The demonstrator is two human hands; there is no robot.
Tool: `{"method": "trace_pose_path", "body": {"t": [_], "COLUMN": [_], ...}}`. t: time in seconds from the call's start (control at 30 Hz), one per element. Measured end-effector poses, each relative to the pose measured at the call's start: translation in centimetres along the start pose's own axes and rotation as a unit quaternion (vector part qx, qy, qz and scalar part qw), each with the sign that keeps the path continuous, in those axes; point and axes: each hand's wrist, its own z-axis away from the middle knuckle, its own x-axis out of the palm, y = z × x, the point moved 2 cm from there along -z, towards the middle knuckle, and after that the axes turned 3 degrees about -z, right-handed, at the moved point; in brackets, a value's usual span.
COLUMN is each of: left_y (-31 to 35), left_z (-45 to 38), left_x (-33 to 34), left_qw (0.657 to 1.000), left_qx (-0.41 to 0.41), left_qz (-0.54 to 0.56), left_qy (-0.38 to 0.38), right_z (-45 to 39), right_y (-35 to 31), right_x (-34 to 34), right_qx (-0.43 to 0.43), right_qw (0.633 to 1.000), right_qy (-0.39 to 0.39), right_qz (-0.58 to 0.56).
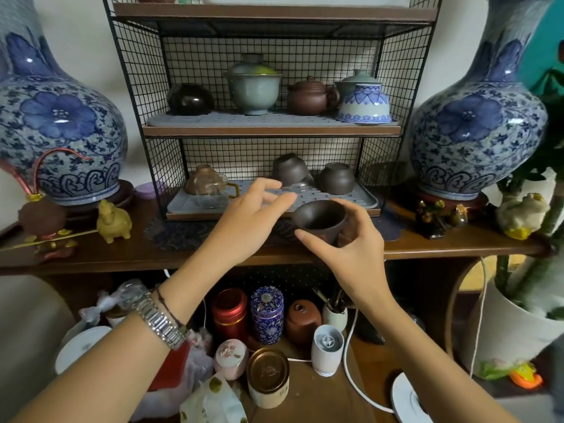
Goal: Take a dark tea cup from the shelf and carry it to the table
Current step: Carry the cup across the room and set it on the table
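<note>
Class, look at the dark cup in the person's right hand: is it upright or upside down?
Upright, slightly tilted: the dark tea cup shows its open mouth and empty inside, held by the right hand.

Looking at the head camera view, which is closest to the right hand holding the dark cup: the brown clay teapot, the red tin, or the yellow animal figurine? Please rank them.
From the right hand, which holds the dark tea cup:
1. Red tin, below and to its left, on the lower surface.
2. Brown clay teapot, above it, on the middle shelf.
3. Yellow animal figurine, far left on the wooden ledge.
</note>
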Motion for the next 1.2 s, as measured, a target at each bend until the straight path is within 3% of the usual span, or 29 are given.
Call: {"method": "trace_pose_path", "body": {"t": [0.2,0.3,0.53,0.77,1.03,1.2], "left_y": [-0.5,0.1,2.1,5.8,14.8,21.4], "left_z": [-0.3,-0.6,0.1,4.3,14.2,23.4], "left_x": [0.1,0.9,3.5,9.5,17.0,21.6], "left_qw": [0.962,0.942,0.908,0.866,0.783,0.722], "left_qx": [0.125,0.175,0.309,0.423,0.554,0.627], "left_qz": [-0.241,-0.286,-0.274,-0.214,-0.151,-0.098], "left_qy": [-0.007,-0.016,-0.067,-0.159,-0.239,-0.275], "right_z": [0.0,0.5,4.4,12.8,24.4,33.2], "right_y": [-1.5,-2.2,-4.3,-7.0,-13.4,-19.1], "right_x": [-1.8,-3.1,-6.1,-11.6,-20.3,-25.9], "right_qx": [0.004,0.016,0.053,0.145,0.183,0.189], "right_qw": [0.999,0.997,0.983,0.952,0.878,0.835], "right_qy": [-0.005,0.008,0.079,0.195,0.380,0.445], "right_qz": [0.048,0.075,0.156,0.188,0.227,0.262]}}
